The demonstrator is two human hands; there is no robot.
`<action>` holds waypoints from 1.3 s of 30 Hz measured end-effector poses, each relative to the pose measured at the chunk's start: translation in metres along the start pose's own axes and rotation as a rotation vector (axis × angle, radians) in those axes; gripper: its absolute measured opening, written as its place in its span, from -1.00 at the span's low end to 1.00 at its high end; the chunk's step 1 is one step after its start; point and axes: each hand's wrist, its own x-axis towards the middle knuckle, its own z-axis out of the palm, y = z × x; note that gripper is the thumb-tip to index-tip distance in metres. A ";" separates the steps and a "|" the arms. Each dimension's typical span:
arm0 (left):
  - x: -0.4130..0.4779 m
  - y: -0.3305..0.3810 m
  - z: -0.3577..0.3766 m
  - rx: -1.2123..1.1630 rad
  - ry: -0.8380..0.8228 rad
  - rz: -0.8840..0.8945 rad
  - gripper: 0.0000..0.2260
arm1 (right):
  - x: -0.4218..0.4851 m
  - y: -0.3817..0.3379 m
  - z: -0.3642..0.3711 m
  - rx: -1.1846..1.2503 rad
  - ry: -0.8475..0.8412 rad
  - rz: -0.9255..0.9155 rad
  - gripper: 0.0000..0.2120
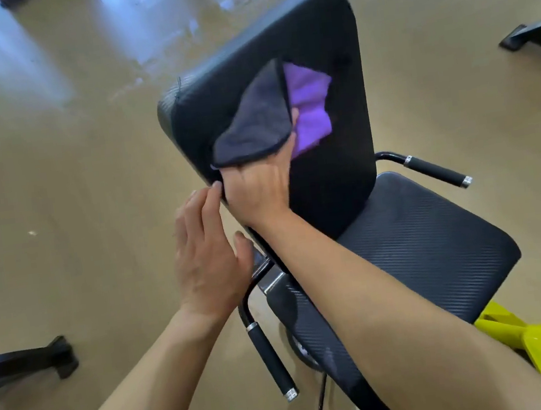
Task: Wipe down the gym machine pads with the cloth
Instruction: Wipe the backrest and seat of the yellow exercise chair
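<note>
Your right hand [257, 192], centre frame, presses the cloth [252, 122] flat on the back pad [276, 40], fingers stretched under its grey fold. Your left hand [207, 257], just lower left, lies open and relaxed, fingertips at the pad's edge.

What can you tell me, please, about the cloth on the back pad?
The cloth is a soft, microfibre-looking rag, dark grey on one face and bright purple on the other, with a stitched dark hem. It lies folded on the middle of the black back pad, with the purple layer against the pad and the grey flap turned over on top. The right hand is tucked into the fold and presses it to the pad, its fingers mostly hidden under the flap. Nothing else touches it.
</note>
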 end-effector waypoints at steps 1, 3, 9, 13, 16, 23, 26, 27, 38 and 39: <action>0.006 -0.004 -0.006 -0.049 0.009 -0.025 -0.40 | 0.011 -0.019 -0.003 0.018 0.011 -0.020 -0.38; 0.015 -0.015 -0.013 -0.103 0.047 -0.049 -0.41 | 0.014 -0.032 -0.004 -0.007 0.079 0.004 -0.33; -0.002 -0.055 0.006 -0.170 0.013 -0.057 -0.44 | -0.091 0.053 0.045 -0.060 -0.023 0.168 -0.28; -0.035 -0.076 0.039 -0.200 -0.091 -0.072 -0.45 | -0.133 0.082 0.073 0.078 0.038 0.401 -0.17; -0.059 -0.082 0.060 -0.258 -0.213 -0.181 -0.49 | -0.142 0.078 0.080 0.181 0.119 0.531 -0.17; -0.083 -0.065 0.098 -0.688 -0.576 -0.670 -0.57 | -0.166 0.083 0.081 0.267 -0.013 0.849 -0.23; -0.088 -0.058 0.112 -0.863 -0.648 -0.899 -0.72 | -0.172 0.082 0.078 0.412 -0.025 1.033 -0.31; -0.089 -0.055 0.114 -0.914 -0.656 -0.968 -0.75 | -0.171 0.080 0.076 0.466 0.008 1.085 -0.27; -0.085 -0.048 0.108 -1.165 -0.675 -1.243 -0.65 | -0.136 0.043 0.053 1.003 0.212 1.542 -0.78; -0.081 -0.048 0.107 -1.162 -0.664 -1.210 -0.69 | -0.132 0.042 0.050 0.999 0.234 1.558 -0.83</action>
